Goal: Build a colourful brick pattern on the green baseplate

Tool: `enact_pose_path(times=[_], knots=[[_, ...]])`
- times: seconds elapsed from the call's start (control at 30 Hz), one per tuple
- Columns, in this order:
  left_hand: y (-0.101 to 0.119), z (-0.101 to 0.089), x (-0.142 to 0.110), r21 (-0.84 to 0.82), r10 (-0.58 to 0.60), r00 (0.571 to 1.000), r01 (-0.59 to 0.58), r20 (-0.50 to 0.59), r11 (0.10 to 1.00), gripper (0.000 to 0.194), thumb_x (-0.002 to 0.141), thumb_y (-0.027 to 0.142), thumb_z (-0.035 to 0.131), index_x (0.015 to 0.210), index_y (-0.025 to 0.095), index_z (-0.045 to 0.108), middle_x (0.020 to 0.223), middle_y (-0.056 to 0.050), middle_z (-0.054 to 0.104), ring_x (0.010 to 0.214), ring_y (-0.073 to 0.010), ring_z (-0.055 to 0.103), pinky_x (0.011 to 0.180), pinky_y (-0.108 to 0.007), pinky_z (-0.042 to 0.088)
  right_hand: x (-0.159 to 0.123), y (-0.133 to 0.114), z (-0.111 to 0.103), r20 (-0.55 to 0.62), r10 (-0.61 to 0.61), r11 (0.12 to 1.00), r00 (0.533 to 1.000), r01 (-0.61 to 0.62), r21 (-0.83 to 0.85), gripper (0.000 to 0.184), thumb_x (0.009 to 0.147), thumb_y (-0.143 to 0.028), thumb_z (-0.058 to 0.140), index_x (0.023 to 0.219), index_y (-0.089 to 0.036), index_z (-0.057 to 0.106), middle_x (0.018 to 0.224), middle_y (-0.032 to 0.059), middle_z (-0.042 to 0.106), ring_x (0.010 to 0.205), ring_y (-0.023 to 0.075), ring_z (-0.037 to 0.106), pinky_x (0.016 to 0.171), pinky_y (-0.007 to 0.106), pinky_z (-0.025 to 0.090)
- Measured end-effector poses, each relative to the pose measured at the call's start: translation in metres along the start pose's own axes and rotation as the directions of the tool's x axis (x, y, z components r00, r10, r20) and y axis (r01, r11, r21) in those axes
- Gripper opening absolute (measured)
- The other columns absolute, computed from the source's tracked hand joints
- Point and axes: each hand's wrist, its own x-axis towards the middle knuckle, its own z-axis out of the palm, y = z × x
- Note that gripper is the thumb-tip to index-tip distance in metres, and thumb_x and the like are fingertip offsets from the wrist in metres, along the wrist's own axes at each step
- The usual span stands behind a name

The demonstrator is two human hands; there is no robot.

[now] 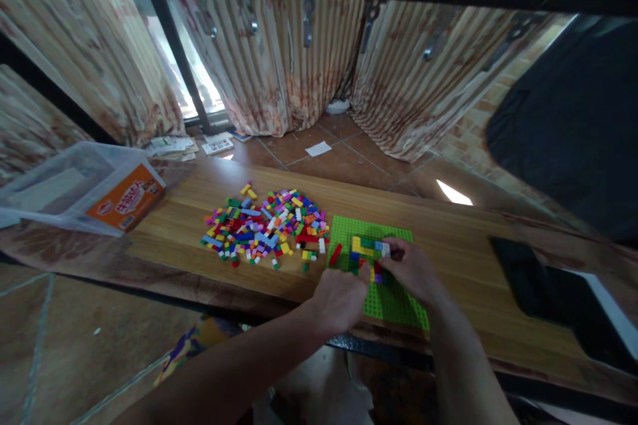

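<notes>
A green studded baseplate (pixel 399 305) lies on the wooden table, with a small multicoloured brick build (pixel 366 249) on its upper middle part. My left hand (pixel 341 295) reaches in from the near side, its index finger touching the front of the build. At the build's right edge, my right hand (pixel 411 269) has its thumb and fingers around the bricks by a pale one. What exactly lies between those fingertips is hidden. A loose red brick (pixel 335 254) rests on the baseplate's left side. To the left spreads a pile of mixed toy bricks (pixel 269 222).
A clear plastic box (pixel 107 156) with an orange label stands at the table's left end. Dark flat objects (pixel 528 279) lie at the right. Beyond the far edge of the table (pixel 448 246) are a tiled floor, papers and striped curtains (pixel 269 66).
</notes>
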Motion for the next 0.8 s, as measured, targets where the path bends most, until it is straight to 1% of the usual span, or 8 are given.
enact_pose_path(times=[0.1, 0.17, 0.2, 0.3, 0.37, 0.47, 0.6, 0.8], knots=[[-0.005, -0.008, 0.000, -0.048, -0.031, 0.998, 0.029, -0.047, 0.998, 0.041, 0.088, 0.018, 0.044, 0.129, 0.012, 0.046, 0.080, -0.010, 0.072, 0.073, -0.0271, 0.071, 0.063, -0.036, 0.054, 0.003, -0.003, 0.001, -0.046, 0.016, 0.997, 0.999, -0.019, -0.077, 0.033, 0.069, -0.021, 0.061, 0.101, -0.015, 0.067, 0.084, 0.0062, 0.072, 0.073, 0.0195, 0.066, 0.071, 0.032, 0.050], [-0.011, -0.017, 0.000, -0.075, -0.086, 0.993, 0.080, -0.079, 0.994, 0.029, 0.092, 0.024, 0.040, 0.116, 0.016, 0.055, 0.079, -0.009, 0.072, 0.074, -0.0267, 0.070, 0.064, -0.036, 0.054, 0.007, -0.003, 0.001, -0.087, 0.023, 0.993, 0.996, -0.034, -0.116, 0.034, 0.069, -0.021, 0.060, 0.102, -0.015, 0.068, 0.084, 0.0065, 0.072, 0.071, 0.0190, 0.065, 0.071, 0.032, 0.050], [-0.016, -0.021, 0.001, -0.080, -0.127, 0.987, 0.119, -0.098, 0.990, 0.027, 0.093, 0.026, 0.039, 0.110, 0.018, 0.058, 0.079, -0.008, 0.072, 0.075, -0.0266, 0.070, 0.065, -0.037, 0.054, 0.010, -0.002, 0.001, -0.107, 0.028, 0.990, 0.994, -0.042, -0.131, 0.035, 0.070, -0.020, 0.059, 0.103, -0.015, 0.067, 0.084, 0.0066, 0.072, 0.071, 0.0187, 0.065, 0.070, 0.031, 0.050], [-0.032, -0.031, 0.002, -0.086, -0.261, 0.954, 0.250, -0.148, 0.964, 0.026, 0.094, 0.031, 0.038, 0.102, 0.019, 0.060, 0.084, -0.008, 0.071, 0.079, -0.0260, 0.070, 0.068, -0.036, 0.054, 0.017, 0.001, 0.000, -0.162, 0.014, 0.981, 0.987, -0.045, -0.186, 0.033, 0.071, -0.021, 0.059, 0.103, -0.015, 0.068, 0.085, 0.0072, 0.072, 0.072, 0.0188, 0.065, 0.072, 0.032, 0.049], [-0.041, -0.033, 0.004, -0.099, -0.312, 0.935, 0.299, -0.167, 0.949, 0.026, 0.094, 0.034, 0.040, 0.101, 0.018, 0.060, 0.085, -0.008, 0.071, 0.080, -0.0248, 0.069, 0.069, -0.035, 0.054, 0.021, 0.004, -0.001, -0.183, -0.009, 0.973, 0.983, -0.033, -0.227, 0.032, 0.072, -0.022, 0.060, 0.102, -0.016, 0.068, 0.087, 0.0076, 0.072, 0.075, 0.0196, 0.066, 0.073, 0.033, 0.049], [-0.047, -0.028, 0.010, -0.106, -0.310, 0.931, 0.295, -0.191, 0.950, 0.025, 0.093, 0.035, 0.043, 0.101, 0.017, 0.060, 0.088, -0.008, 0.070, 0.083, -0.0236, 0.069, 0.072, -0.034, 0.053, 0.023, 0.005, -0.003, -0.193, 0.000, 0.973, 0.981, -0.044, -0.227, 0.033, 0.075, -0.029, 0.060, 0.105, -0.016, 0.067, 0.089, 0.0088, 0.072, 0.077, 0.0204, 0.066, 0.073, 0.033, 0.049], [-0.046, -0.019, 0.019, -0.078, -0.301, 0.934, 0.292, -0.190, 0.953, 0.024, 0.092, 0.032, 0.047, 0.103, 0.015, 0.060, 0.096, -0.010, 0.068, 0.087, -0.0242, 0.068, 0.072, -0.034, 0.054, 0.021, 0.003, -0.010, -0.233, 0.019, 0.978, 0.972, -0.066, -0.197, 0.038, 0.078, -0.039, 0.059, 0.105, -0.015, 0.067, 0.091, 0.0108, 0.072, 0.072, 0.0198, 0.066, 0.068, 0.033, 0.049], [-0.045, -0.017, 0.025, -0.056, -0.322, 0.932, 0.317, -0.164, 0.947, 0.025, 0.095, 0.026, 0.040, 0.101, 0.014, 0.061, 0.101, -0.011, 0.067, 0.087, -0.0237, 0.068, 0.069, -0.032, 0.054, 0.018, 0.003, -0.022, -0.320, 0.031, 0.985, 0.947, -0.084, -0.151, 0.037, 0.076, -0.040, 0.060, 0.101, -0.016, 0.070, 0.091, 0.0108, 0.072, 0.069, 0.0187, 0.064, 0.065, 0.031, 0.047]])
